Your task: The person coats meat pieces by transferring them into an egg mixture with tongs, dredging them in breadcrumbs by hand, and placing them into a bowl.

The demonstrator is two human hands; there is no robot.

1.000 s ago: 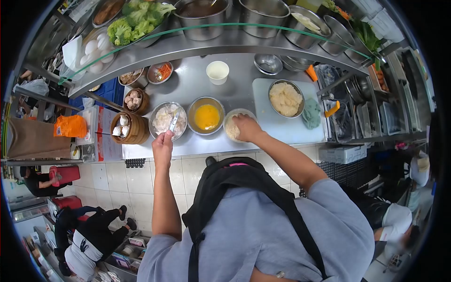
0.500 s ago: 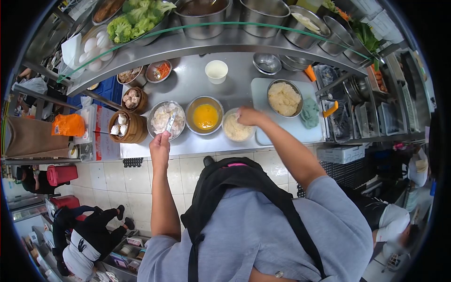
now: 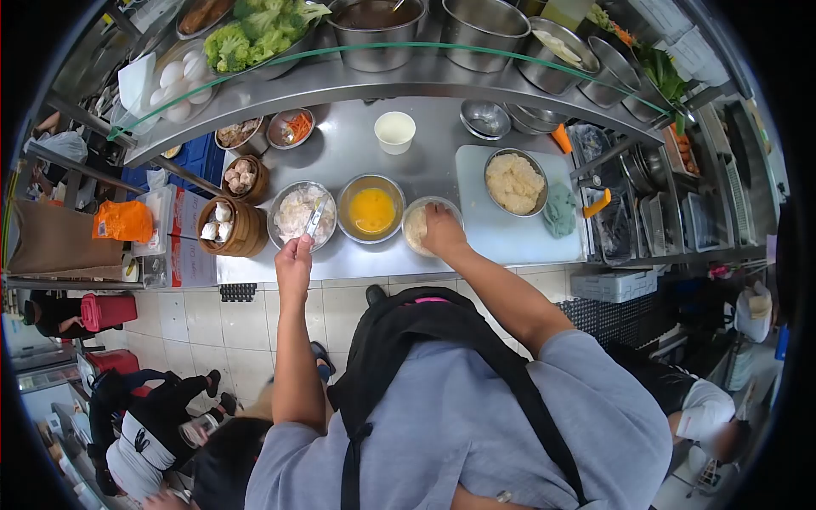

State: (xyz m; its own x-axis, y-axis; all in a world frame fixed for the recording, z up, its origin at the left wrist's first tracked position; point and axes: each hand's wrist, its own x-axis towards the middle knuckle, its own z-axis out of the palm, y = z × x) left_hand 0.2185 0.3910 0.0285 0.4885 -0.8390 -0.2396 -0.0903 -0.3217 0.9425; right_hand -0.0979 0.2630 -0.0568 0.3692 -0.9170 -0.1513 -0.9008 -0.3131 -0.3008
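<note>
My left hand (image 3: 294, 259) is closed around the handle end of a slim metal utensil (image 3: 315, 218), apparently tongs, whose far end reaches over a bowl of white, flour-coated pieces (image 3: 293, 212). Just right of that bowl stands a metal bowl of beaten egg (image 3: 372, 211). My right hand (image 3: 442, 231) reaches down into a bowl of pale breadcrumbs (image 3: 415, 228); its fingertips are hidden, and whether they hold anything does not show. Further right, a metal bowl heaped with more pale crumbs (image 3: 515, 182) sits on a white cutting board (image 3: 484, 234).
Bamboo steamers with dumplings (image 3: 234, 228) stand at the left. Behind are a white cup (image 3: 395, 133) and a bowl of shredded carrot (image 3: 291, 129). A green cloth (image 3: 559, 209) lies on the board. A steel shelf (image 3: 399, 92) overhangs the counter. Another person (image 3: 229, 459) is behind me at lower left.
My right hand has moved left and further into the breadcrumb bowl. The left hand stays nearly in place with its utensil. Another person has come into view at lower left.
</note>
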